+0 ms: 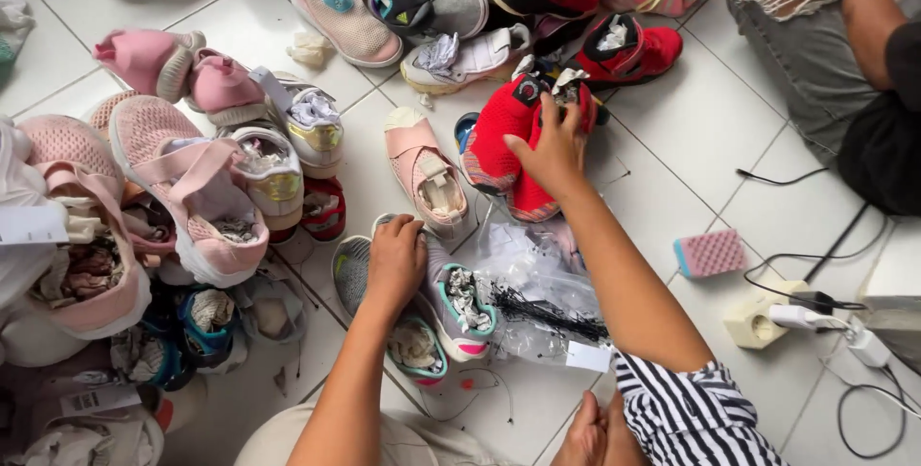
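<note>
My right hand (552, 151) reaches forward and grips a red knit sneaker (499, 130) by its collar; the shoe is stuffed with paper and lies on the white tile floor. My left hand (398, 260) is curled over the toe end of a grey sneaker with teal lining (462, 301), and its mate (414, 346) lies just beside it. A pale pink sneaker (427, 173) sits between the two hands. Next to the grey pair lies a clear plastic bag (537, 269) with a bundle of thin black strands (552, 315).
Heaps of pink shoes (192, 202) fill the left, and mixed sneakers (451, 5) crowd the top. Another person's knee in ripped grey jeans (796, 44) is at the top right. A pink sponge block (710, 253), a socket block (758, 320) and black cables (815, 260) lie at the right.
</note>
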